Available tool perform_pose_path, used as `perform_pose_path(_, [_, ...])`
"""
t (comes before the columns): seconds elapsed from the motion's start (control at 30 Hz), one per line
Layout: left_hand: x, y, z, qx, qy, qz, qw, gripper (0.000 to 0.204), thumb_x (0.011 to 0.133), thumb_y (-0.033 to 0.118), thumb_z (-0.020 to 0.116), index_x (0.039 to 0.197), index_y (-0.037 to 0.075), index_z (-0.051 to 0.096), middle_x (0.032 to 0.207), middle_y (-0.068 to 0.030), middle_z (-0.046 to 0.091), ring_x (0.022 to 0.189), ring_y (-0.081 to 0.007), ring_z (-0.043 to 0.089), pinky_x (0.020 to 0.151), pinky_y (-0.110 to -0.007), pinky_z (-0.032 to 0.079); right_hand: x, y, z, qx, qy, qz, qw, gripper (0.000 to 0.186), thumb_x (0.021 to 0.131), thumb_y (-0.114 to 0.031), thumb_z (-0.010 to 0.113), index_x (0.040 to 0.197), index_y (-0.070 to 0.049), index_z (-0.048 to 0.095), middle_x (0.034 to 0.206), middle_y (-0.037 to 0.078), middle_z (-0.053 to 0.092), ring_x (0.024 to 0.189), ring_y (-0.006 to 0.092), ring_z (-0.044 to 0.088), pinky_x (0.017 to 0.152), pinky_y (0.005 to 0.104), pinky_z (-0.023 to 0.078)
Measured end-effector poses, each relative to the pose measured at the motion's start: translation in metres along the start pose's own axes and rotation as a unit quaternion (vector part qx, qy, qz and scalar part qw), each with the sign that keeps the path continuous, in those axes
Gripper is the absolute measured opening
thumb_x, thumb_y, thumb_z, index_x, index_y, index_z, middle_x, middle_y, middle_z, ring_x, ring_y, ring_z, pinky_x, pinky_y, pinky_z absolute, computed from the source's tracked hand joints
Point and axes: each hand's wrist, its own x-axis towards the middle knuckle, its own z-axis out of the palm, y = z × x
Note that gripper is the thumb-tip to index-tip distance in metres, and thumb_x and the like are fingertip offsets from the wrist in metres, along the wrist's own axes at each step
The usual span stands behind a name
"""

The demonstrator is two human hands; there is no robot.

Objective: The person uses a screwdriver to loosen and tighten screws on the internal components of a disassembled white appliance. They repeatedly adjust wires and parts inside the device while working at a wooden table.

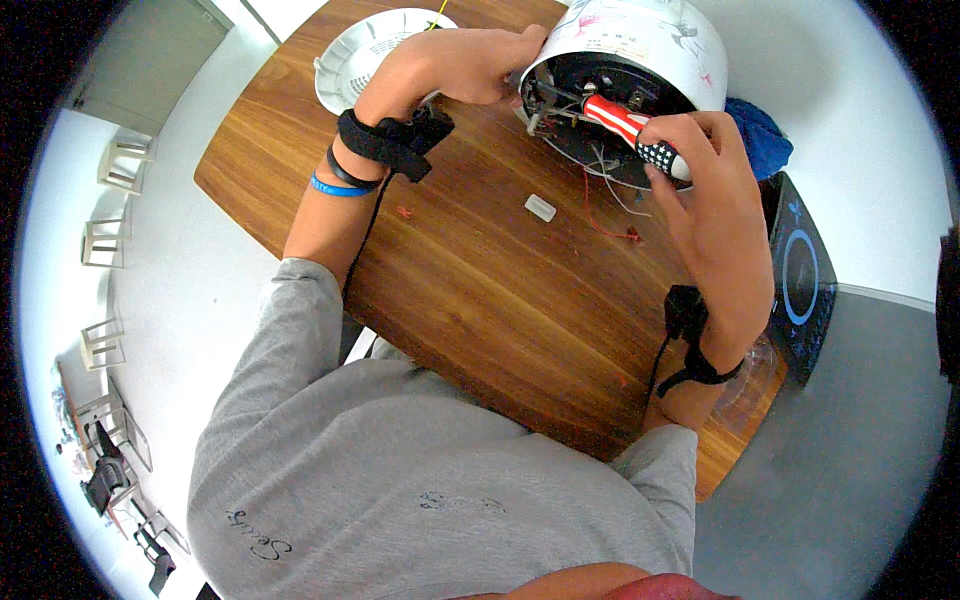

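Note:
A white, rounded appliance [640,45] with a printed floral pattern, much like a rice cooker, lies on its side with its open base toward me. Inside the dark base, metal parts and loose wires [605,165] show. My right hand [705,170] grips a screwdriver [620,118] by its red-and-white striped, starred handle, and the shaft points left into the base. At the base's left rim, my left hand [490,65] is closed on the edge; its fingertips are partly hidden. A red wire and a pale wire hang out onto the table.
A white vented round cover [365,60] lies at the far left of the wooden table [470,270]. A small white block [540,207] and red bits lie mid-table. On the right stand a black box [800,270] with a blue ring and a blue cloth [757,138]. Cables hang from both wrist straps.

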Motion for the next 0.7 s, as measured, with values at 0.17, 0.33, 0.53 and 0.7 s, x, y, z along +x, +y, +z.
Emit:
perform_pose_path(0.17, [0.002,0.006,-0.004,-0.010,-0.031,-0.052,0.998,0.050,0.087,0.008,0.080,0.121,-0.007,0.047,0.103,-0.0304,0.071,0.108,-0.0484,0.069,0.086,-0.049,0.056,-0.002,0.008,0.002,-0.002,0.020,-0.003,1.000,0.025,0.094,-0.013,0.075,0.118,-0.012,0.069,0.118,0.017,0.064,0.100,0.0387,0.067,0.086,0.0441,0.055])
perform_pose_path(0.33, [0.004,0.007,-0.005,-0.012,-0.047,-0.053,0.997,0.050,0.087,0.008,0.080,0.121,-0.008,0.047,0.103,-0.0313,0.072,0.107,-0.0476,0.070,0.085,-0.048,0.056,0.001,-0.003,-0.005,-0.026,0.017,-0.003,1.000,0.031,0.093,-0.008,0.075,0.123,-0.007,0.070,0.122,0.013,0.066,0.107,0.0315,0.068,0.090,0.0386,0.055])
perform_pose_path(0.53, [0.003,0.010,-0.007,-0.014,-0.036,-0.057,0.998,0.050,0.087,0.008,0.080,0.121,-0.008,0.047,0.102,-0.0313,0.072,0.107,-0.0472,0.071,0.085,-0.048,0.056,-0.001,0.003,-0.008,-0.050,0.054,-0.016,0.997,0.050,0.086,-0.006,0.078,0.134,-0.009,0.064,0.124,0.014,0.065,0.111,0.0372,0.068,0.091,0.0430,0.059])
perform_pose_path(0.7, [0.005,0.012,-0.004,-0.013,-0.022,-0.060,0.998,0.050,0.087,0.008,0.081,0.121,-0.008,0.047,0.102,-0.0312,0.071,0.107,-0.0470,0.071,0.085,-0.048,0.057,-0.002,-0.005,-0.011,-0.081,0.013,0.038,0.996,0.043,0.091,-0.011,0.075,0.132,-0.012,0.065,0.118,0.014,0.065,0.103,0.0379,0.070,0.084,0.0433,0.061])
